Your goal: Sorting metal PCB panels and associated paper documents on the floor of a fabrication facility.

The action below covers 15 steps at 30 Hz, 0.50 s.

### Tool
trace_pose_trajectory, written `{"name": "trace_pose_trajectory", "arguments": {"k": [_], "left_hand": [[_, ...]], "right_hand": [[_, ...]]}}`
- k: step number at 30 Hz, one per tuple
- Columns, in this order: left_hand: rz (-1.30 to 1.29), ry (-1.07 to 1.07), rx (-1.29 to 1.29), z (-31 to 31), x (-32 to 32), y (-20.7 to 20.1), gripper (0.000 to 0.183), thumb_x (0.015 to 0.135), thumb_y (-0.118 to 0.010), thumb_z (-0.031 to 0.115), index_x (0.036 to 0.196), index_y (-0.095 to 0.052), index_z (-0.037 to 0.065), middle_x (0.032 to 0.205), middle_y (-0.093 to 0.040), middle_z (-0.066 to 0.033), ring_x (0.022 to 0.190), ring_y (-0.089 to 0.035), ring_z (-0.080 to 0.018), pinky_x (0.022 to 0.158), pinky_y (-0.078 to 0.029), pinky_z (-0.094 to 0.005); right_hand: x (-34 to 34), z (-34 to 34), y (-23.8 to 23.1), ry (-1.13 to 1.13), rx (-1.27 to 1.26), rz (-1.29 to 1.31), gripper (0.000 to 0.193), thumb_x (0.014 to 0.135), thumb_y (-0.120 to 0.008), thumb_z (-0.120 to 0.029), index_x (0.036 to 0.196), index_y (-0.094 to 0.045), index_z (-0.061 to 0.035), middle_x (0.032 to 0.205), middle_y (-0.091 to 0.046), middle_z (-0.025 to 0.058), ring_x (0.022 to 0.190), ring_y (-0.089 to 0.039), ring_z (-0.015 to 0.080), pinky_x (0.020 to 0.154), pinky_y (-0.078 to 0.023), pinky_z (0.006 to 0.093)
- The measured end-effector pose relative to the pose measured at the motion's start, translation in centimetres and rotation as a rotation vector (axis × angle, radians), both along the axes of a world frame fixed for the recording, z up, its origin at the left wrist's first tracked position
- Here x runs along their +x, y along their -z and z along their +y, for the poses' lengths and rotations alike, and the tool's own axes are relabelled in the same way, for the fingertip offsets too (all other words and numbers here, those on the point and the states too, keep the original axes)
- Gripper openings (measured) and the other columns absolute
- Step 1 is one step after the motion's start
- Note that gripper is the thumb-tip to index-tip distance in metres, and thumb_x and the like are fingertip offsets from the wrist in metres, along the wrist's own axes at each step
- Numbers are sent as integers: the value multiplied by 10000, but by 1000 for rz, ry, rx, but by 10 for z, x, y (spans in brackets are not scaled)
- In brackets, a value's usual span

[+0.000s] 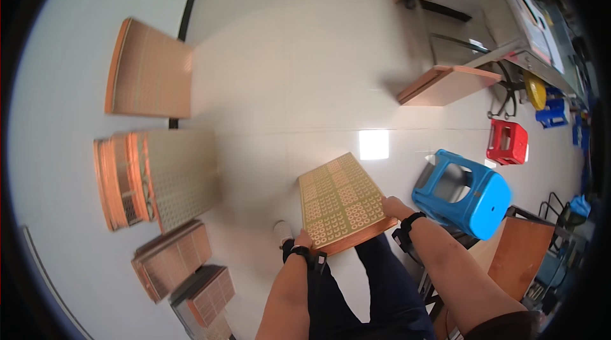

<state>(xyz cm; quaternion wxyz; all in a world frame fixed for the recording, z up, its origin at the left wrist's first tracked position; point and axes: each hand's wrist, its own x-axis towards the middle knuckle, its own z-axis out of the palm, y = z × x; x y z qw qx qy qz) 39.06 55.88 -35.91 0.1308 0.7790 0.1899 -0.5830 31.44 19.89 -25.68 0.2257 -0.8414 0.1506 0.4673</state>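
A stack of printed circuit board panels is held in front of my legs, tilted, above the pale floor. Its top face is greenish tan with rows of ring and curved marks, and its near edge is copper-coloured. My left hand grips the near left corner. At the near right corner, my right hand is closed around the edge. Both hands have their undersides hidden by the panels. Dark bands circle both wrists.
Along the left wall lean several panel stacks, including a tall upright one and a thick one. To my right stand a blue stool and a red stool. More panels lean by a desk at the upper right.
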Motion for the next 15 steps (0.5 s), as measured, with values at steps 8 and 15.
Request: {"name": "trace_pose_trajectory", "arguments": {"k": [8, 15], "left_hand": [[147, -472, -286, -210, 57, -119, 393, 943, -237, 198, 1093, -539, -3, 846, -631, -109, 718, -602, -143, 560, -457, -354], [28, 30, -194, -136, 46, -11, 291, 840, -456, 134, 1056, -519, -52, 885, -626, -181, 758, -628, -272, 616, -501, -362]], "right_hand": [[-29, -119, 6, 180, -78, 62, 230, 744, -568, -100, 939, -575, 21, 856, -629, 211, 828, -609, 353, 706, -489, 426], [-16, -138, 1, -26, 121, -50, 224, 791, -494, -134, 898, -615, 21, 822, -626, 210, 800, -621, 334, 682, -503, 418]]}}
